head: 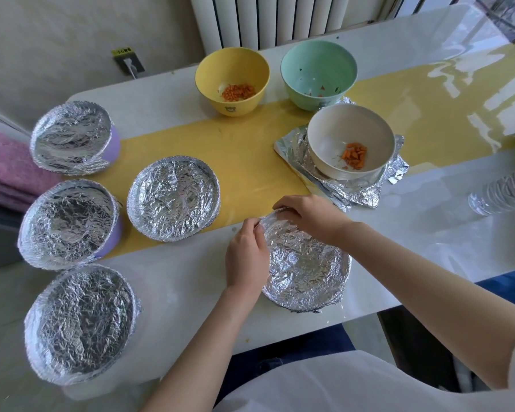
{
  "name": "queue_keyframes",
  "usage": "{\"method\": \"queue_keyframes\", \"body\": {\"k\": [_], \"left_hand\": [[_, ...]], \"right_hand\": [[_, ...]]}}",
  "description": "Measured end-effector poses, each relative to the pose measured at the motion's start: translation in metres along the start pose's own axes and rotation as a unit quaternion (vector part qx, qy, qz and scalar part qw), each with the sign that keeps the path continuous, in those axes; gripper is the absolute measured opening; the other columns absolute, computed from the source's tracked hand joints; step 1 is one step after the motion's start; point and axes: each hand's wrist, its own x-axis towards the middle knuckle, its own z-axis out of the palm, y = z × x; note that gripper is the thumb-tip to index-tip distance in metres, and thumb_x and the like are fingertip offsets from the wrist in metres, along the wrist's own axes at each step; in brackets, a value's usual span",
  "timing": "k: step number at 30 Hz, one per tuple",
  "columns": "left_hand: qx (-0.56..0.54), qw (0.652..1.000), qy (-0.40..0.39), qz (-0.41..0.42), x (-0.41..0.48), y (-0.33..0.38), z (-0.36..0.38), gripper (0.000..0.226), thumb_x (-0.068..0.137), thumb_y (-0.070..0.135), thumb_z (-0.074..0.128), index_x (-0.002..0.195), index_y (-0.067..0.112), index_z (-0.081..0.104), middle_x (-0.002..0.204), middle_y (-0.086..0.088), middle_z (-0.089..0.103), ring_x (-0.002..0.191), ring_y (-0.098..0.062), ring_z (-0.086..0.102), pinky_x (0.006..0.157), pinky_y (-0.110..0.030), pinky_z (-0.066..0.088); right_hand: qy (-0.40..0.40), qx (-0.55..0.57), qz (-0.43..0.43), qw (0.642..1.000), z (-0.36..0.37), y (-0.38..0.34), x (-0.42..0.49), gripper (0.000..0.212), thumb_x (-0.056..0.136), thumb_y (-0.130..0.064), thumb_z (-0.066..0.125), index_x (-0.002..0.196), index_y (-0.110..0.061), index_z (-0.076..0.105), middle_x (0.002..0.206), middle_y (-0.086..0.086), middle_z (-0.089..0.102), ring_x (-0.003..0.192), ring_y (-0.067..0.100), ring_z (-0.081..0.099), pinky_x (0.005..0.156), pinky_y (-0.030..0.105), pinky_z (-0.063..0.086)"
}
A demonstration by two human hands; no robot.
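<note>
foil-covered bowl (pixel 305 267): crinkled silver, rim tucked tight

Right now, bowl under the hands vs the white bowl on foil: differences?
The foil-covered bowl is capped with crinkled foil; the white bowl is open, showing orange pieces.
The foil-covered bowl sits on bare table; the white bowl on stacked foil sheets.
Left hand and right hand pinch the foil-covered bowl's rim; no hand touches the white bowl.
Both stand upright.
</note>
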Motion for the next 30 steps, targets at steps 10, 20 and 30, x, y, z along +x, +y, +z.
{"method": "queue_keyframes", "body": {"k": [10,20,30], "left_hand": [[-0.042,0.999,0.003,0.01,0.014,-0.001,0.006,0.017,0.09,0.007,0.059,0.103,0.001,0.068,0.073,-0.018,0.068,0.062,-0.034,0.054,0.059,-0.032,0.033],[-0.051,0.998,0.034,-0.002,0.011,0.002,0.009,0.016,0.088,0.005,0.06,0.1,-0.001,0.069,0.073,-0.021,0.068,0.058,-0.028,0.046,0.059,-0.02,0.025],[-0.063,0.995,0.074,-0.02,-0.002,-0.001,0.007,0.016,0.087,0.003,0.061,0.101,0.002,0.07,0.077,-0.015,0.071,0.065,-0.028,0.063,0.057,-0.015,0.031]], "right_hand": [[0.028,-0.026,-0.006,0.999,0.001,0.001,0.002,0.019,0.094,-0.014,0.054,0.104,-0.009,0.07,0.082,0.013,0.071,0.07,0.031,0.064,0.065,0.037,0.05],[-0.013,-0.082,-0.023,0.996,-0.001,-0.004,0.008,0.029,0.09,0.002,0.05,0.108,-0.013,0.067,0.091,0.003,0.07,0.075,0.025,0.06,0.06,0.026,0.035],[0.005,0.021,0.001,1.0,0.002,0.008,-0.005,0.026,0.099,-0.021,0.045,0.117,-0.012,0.062,0.111,0.003,0.067,0.097,0.022,0.062,0.079,0.029,0.044]]}}
